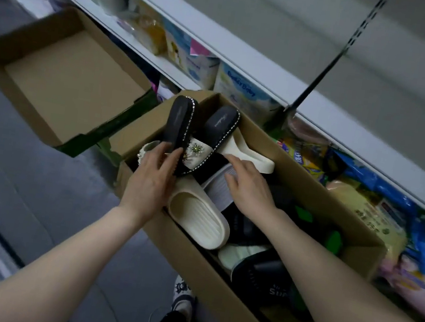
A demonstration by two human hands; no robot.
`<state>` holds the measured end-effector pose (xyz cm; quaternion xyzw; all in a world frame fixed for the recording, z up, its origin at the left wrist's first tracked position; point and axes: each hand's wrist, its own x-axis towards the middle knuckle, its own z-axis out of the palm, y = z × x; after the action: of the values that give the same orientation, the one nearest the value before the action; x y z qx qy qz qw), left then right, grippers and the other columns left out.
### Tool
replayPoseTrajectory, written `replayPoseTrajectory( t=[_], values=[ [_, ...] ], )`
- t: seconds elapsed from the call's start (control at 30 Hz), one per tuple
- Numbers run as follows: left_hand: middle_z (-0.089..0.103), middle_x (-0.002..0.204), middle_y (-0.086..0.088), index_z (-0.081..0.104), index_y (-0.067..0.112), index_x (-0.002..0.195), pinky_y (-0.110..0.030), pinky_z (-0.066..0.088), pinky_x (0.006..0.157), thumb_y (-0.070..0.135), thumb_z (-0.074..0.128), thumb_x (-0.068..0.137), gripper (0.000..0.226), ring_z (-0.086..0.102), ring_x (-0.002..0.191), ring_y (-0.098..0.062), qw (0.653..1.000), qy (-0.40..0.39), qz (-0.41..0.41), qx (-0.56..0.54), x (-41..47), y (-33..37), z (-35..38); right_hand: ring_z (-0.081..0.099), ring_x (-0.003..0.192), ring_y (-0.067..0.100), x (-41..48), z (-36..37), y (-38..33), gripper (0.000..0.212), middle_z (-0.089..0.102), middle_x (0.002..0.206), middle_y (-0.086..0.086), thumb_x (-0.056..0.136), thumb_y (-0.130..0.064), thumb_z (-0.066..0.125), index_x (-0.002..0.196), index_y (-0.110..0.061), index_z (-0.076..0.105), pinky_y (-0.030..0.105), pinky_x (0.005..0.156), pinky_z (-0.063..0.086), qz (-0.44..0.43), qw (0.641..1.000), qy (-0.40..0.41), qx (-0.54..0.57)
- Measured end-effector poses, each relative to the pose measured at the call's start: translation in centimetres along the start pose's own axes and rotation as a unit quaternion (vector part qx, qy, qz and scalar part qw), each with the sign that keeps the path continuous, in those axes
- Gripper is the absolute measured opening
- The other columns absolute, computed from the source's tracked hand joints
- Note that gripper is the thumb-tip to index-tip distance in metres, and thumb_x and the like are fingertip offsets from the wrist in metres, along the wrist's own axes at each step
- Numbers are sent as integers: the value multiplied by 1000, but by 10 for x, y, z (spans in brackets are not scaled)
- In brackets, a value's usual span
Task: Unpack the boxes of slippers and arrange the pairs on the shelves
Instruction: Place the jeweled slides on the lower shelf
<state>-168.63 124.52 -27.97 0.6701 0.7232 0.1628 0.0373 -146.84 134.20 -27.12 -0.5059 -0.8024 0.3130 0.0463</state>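
Unpacking the long brown cardboard box (337,197), the left hand (151,179) grips black stud-edged slippers (180,126) while the right hand (251,186) lies flat on a grey ribbed sole (217,188) inside it; shelving the pair likely follows.

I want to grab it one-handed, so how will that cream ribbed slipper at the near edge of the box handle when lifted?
The cream ribbed slipper looks thick and moulded, so it is probably light for its bulk and fairly stiff. It sits high at the near wall of the box, so a push might tip it out. Its ridges likely aid grip.

Grey floor (36,204), white shelving (221,50), dim light
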Motion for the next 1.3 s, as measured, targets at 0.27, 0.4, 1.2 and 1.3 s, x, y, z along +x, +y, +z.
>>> replayPoseTrajectory(
  t=[0.27,0.4,1.2,1.3],
  values=[
    [60,118,-17,61,8,115,-48,46,86,27,73,81,41,53,106,-42,998,6,-42,50,4,-31,-7,51,116,36,67,28,-44,38,53,120,17,101,-48,42,131,-26,48,35,86,37,80,991,-60,93],
    [65,99,-12,60,6,99,-41,45,83,24,79,76,35,59,88,-35,1000,-7,-28,2,12,-29,-15,53,104,30,59,17,-40,37,51,106,10,95,-57,50,94,-20,50,34,81,36,100,986,-37,131],
    [58,110,-1,44,24,124,-27,38,78,26,85,68,69,57,99,-21,935,-212,-65,-277,24,38,25,62,86,14,-74,-12,48,35,63,102,-5,78,-38,81,99,-32,55,39,80,54,199,912,72,351],
    [60,103,-1,44,25,115,-34,46,80,16,84,68,62,58,94,-22,935,-202,-45,-288,23,44,19,66,82,17,-78,-18,46,34,67,94,2,77,-32,83,94,-27,54,44,78,58,207,893,99,386]
  ],
)
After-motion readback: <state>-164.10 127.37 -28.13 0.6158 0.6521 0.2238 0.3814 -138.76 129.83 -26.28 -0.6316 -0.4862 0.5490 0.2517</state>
